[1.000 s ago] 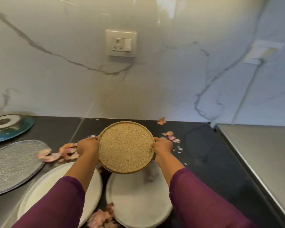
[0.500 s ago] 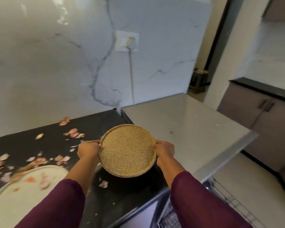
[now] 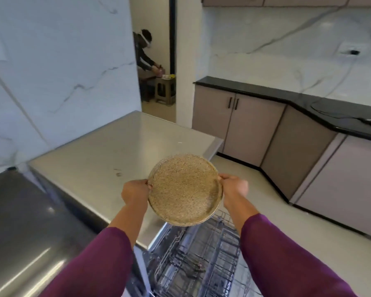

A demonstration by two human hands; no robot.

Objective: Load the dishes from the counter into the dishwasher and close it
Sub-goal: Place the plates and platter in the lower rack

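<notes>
Your two purple sleeves (image 3: 287, 254) reach forward at the bottom of the view, and your two hands carry one round, speckled tan plate (image 3: 183, 189) between them. Your left hand (image 3: 135, 192) grips the left rim with its fingers curled round the edge, and your right hand (image 3: 234, 188) holds the right rim the same way. The plate is in the air, tilted a little toward you. Directly below it one wire dishwasher rack (image 3: 201, 260) stands pulled out. Something dark shows among its wires, but you cannot tell what. At your left lies one dark glossy worktop (image 3: 19, 221), with one steel worktop (image 3: 107, 153) just beside it. Farther off, one black worktop (image 3: 308, 103) runs over beige cabinets (image 3: 234, 123), two of whose doors carry a dark handle each. Through the doorway one other person (image 3: 145, 52) bends over near one stool (image 3: 165, 91)
</notes>
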